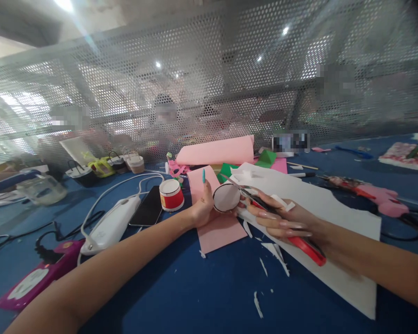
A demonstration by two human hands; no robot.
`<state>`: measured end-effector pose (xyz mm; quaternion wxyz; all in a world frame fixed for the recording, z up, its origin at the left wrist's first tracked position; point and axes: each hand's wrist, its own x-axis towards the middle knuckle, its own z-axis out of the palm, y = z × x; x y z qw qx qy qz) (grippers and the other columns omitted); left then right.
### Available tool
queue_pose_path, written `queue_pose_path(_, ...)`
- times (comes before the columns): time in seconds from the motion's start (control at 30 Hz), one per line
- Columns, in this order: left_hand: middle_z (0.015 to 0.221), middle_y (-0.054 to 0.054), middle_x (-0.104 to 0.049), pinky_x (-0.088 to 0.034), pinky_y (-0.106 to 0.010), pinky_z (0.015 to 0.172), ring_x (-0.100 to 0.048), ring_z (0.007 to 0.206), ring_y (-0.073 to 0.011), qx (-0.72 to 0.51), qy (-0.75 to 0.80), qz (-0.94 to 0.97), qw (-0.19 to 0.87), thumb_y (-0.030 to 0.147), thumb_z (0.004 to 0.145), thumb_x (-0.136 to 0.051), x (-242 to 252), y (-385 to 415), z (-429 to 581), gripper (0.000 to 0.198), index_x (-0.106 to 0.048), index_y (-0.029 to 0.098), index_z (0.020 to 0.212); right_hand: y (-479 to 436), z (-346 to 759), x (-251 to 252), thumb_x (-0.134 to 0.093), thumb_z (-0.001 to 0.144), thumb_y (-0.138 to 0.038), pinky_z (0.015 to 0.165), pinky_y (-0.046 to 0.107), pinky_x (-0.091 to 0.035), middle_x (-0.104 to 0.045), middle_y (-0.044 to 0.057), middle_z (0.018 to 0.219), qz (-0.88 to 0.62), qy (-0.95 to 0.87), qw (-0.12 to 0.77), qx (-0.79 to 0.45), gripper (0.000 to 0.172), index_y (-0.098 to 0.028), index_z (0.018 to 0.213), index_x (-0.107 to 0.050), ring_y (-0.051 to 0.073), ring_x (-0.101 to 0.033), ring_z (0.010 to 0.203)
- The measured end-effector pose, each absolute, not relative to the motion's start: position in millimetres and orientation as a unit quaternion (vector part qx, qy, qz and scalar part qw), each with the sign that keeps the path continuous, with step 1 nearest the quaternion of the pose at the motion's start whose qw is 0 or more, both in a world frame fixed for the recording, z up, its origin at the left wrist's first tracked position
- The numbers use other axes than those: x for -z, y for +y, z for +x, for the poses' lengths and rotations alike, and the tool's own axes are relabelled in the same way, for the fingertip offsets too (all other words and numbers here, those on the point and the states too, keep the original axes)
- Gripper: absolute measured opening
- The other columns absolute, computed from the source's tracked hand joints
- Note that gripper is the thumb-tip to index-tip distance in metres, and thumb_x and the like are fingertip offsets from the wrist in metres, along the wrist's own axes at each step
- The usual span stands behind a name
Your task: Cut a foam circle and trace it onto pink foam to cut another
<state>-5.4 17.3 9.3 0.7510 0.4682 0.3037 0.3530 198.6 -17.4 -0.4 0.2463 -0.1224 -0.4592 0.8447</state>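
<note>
Fingers (282, 224) of the right hand (293, 215) are wrapped around metal scissors with red-and-black handles (308, 250); blades point left across the upper edge of the small round white-faced piece with a thin dark rim (226, 198); I can't tell from here how far the blades are parted, or whether they bite the edge. Left hand (204, 208) has its fingers narrowed on the left side of that round piece, thumb up, teal nail showing; the piece is held off the table, face toward the camera, above a flat pale pink paper sheet (223, 234).

Small white scrap (288, 205) lies against the right-hand fingers; more thin white paper offcuts (277, 256) lie on the blue tabletop (181, 297); large white sheet with a cut edge (334, 227) runs under the right forearm; squat red-and-white cup-shaped piece (172, 197) stands left of the left hand, by the black phone (146, 206); pink glue gun (385, 198) lies well apart at right.

My read: trimming step in hand, rim of the white face; looks partway, not confirmed; next move calls for a steady left grip, small turns of the piece into the blades, and left fingertips clear of the cut line.
</note>
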Motion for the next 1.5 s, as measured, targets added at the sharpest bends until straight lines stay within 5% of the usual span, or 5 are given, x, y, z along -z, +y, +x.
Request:
queue_pose_path(0.13,0.105,-0.017,-0.069,-0.051,-0.034,0.077,-0.065,0.099,-0.0273,-0.334,0.273,0.447,0.784,0.058,0.091,-0.018,-10,24,-9,0.070,-0.057,0.010,0.122,-19,201,-2,-0.035,0.095,-0.051,0.024,0.010,-0.022,-0.040,-0.010,0.044,-0.120,-0.472,0.301,-0.820,0.042,-0.019,0.070,-0.043,0.002,-0.016,0.025)
queue_pose_path(0.27,0.114,-0.016,-0.067,-0.050,-0.030,0.087,-0.066,0.102,-0.0237,-0.354,0.229,0.427,0.800,0.020,0.088,-0.046,-9,29,-12,0.032,-0.059,0.009,0.116,-20,202,-5,-0.041,0.093,-0.051,0.025,0.010,-0.025,-0.038,-0.010,0.042,-0.133,-0.462,0.314,-0.819,0.041,-0.019,0.068,-0.041,0.002,-0.018,0.025)
queue_pose_path(0.37,0.111,-0.017,-0.068,-0.050,-0.030,0.090,-0.066,0.102,-0.0243,-0.373,0.215,0.437,0.790,0.003,0.080,-0.052,-5,29,-12,0.037,-0.056,0.008,0.116,-19,201,-3,-0.043,0.093,-0.051,0.023,0.011,-0.022,-0.039,-0.010,0.042,-0.129,-0.464,0.322,-0.815,0.038,-0.019,0.071,-0.042,0.002,-0.019,0.023)
queue_pose_path(0.8,0.105,-0.015,-0.070,-0.054,-0.036,0.087,-0.068,0.096,-0.0279,-0.431,0.230,0.489,0.722,0.015,0.065,-0.079,4,27,-9,0.044,-0.063,0.010,0.107,-19,195,0,-0.019,0.099,-0.046,0.023,0.011,-0.026,-0.042,-0.007,0.041,-0.081,-0.478,0.301,-0.821,0.052,-0.015,0.071,-0.050,0.003,-0.022,0.022)
queue_pose_path(1.5,0.075,-0.005,-0.070,-0.049,-0.029,0.074,-0.064,0.076,-0.0180,-0.416,0.309,0.596,0.614,0.035,0.056,-0.083,5,15,2,0.036,-0.071,0.012,0.082,-24,190,-2,-0.030,0.097,-0.050,0.027,0.010,-0.026,-0.043,-0.009,0.042,-0.085,-0.471,0.274,-0.834,0.044,-0.016,0.076,-0.049,0.001,-0.020,0.023)
